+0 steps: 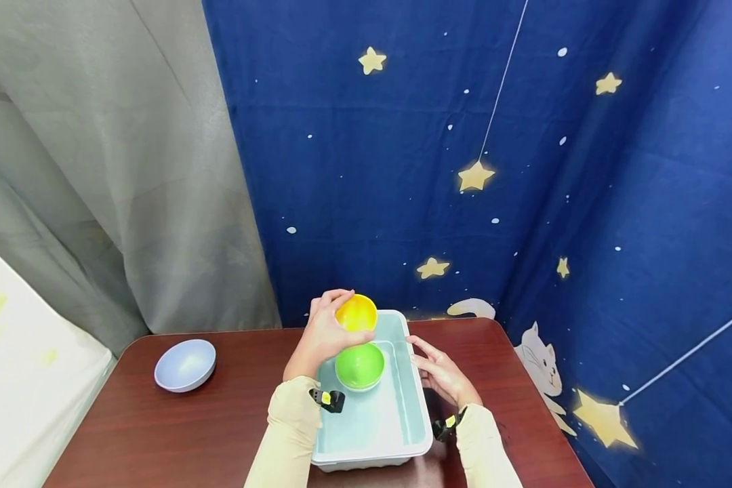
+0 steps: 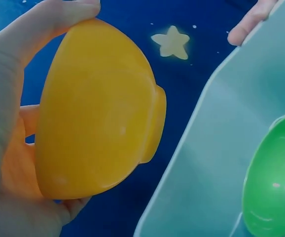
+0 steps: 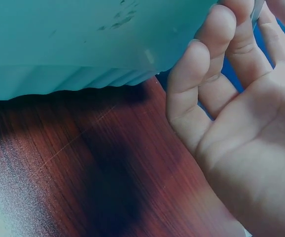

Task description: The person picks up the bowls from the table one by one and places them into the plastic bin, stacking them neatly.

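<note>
1. Sleeves: two cream sleeves (image 1: 295, 413) reach in from the lower edge; each wrist carries a black strap-mounted device (image 1: 335, 402).
2. Container: a light blue-green rectangular container (image 1: 381, 420) with a pale rim stands on the brown bench (image 1: 232, 420), long sides running away from the person.
3. Right grip: the person's bare right grip (image 1: 442, 374) is at the container's right side. Its fingers are slightly bent and wide, touching the rim and outer wall.
4. Green bowl: the green bowl (image 1: 358, 369) rests inside the container, mouth upward, nearer the left wall than the right.
5. Left grip: the bare left grip (image 1: 324, 331) holds the yellow bowl (image 1: 358, 312), thumb and fingers set on opposite sides of its rim.
6. Yellow bowl: it is raised and tilted, beyond the green bowl in the head view. In the left wrist view, its mouth faces the palm and its foot faces the container.
7. Pale blue bowl: the pale blue bowl (image 1: 186, 366) sits mouth upward on the bench, well apart to the left.
8. Backdrop: a grey curtain (image 1: 158, 169) and a blue star-patterned curtain (image 1: 372, 169) hang behind the bench.
</note>
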A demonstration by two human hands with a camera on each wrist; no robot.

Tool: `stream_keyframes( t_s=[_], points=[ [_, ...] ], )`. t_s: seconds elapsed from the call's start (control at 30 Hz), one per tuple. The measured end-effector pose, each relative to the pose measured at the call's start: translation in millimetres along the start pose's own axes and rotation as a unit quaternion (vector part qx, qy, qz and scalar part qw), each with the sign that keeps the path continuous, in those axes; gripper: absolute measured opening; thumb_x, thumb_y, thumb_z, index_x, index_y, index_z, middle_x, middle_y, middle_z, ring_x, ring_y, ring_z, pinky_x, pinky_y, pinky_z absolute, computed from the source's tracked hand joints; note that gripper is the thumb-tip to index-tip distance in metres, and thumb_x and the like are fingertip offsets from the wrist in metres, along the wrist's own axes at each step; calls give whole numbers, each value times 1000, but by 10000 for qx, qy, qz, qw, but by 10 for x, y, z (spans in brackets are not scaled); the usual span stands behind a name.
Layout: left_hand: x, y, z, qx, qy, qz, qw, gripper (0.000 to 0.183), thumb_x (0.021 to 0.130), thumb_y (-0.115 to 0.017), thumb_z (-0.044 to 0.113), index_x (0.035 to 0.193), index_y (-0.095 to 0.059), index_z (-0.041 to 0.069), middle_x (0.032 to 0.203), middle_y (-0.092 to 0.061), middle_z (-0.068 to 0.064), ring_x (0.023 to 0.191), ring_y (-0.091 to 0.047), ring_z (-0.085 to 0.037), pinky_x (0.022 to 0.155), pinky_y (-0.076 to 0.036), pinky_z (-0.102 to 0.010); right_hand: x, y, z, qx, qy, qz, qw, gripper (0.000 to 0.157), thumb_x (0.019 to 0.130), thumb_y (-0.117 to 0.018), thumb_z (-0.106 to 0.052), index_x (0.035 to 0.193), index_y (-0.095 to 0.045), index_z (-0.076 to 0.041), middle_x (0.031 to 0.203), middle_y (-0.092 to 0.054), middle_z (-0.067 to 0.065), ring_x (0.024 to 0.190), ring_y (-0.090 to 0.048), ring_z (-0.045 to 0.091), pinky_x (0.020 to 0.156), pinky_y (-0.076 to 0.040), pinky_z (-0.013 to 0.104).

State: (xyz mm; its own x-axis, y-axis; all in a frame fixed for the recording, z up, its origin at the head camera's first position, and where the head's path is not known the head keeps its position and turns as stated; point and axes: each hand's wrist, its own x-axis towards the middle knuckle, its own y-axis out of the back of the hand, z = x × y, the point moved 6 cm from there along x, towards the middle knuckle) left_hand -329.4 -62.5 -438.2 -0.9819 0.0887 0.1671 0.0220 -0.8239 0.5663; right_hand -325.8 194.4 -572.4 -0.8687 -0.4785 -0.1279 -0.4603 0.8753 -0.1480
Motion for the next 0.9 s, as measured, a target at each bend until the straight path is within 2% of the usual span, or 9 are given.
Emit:
stream_keyframes(
  t_s=[0.27, 0.67, 0.9],
  points=[
    [49, -126, -78, -96, -168, 262, 9995, 91, 65, -93, 48, 145, -57, 25, 145, -46, 11, 132, -37, -20, 105, -51, -49, 16, -25, 25, 76, 37, -4, 10000, 61, 106, -56, -22, 160, -28, -16, 139, -65, 18, 119, -69, 37, 91, -61, 41],
    [112, -390, -206, -36, -223, 61, 9997, 94, 63, -94, 50, 146, -58, 22, 146, -48, 9, 132, -37, -23, 107, -46, -51, -13, -2, 22, -6, -36, 148, 9999, 59, 105, -57, -22, 159, -32, -18, 144, -55, 31, 121, -66, 42, 90, -61, 41],
    [121, -472, -265, 14, -268, -75, 9996, 95, 62, -94, 50, 145, -58, 23, 145, -49, 10, 130, -38, -21, 103, -47, -48, 5, -4, -1, -7, -37, 54, 10000, 58, 106, -55, -20, 159, -31, -19, 144, -57, 27, 120, -68, 37, 91, -61, 40]
  ],
)
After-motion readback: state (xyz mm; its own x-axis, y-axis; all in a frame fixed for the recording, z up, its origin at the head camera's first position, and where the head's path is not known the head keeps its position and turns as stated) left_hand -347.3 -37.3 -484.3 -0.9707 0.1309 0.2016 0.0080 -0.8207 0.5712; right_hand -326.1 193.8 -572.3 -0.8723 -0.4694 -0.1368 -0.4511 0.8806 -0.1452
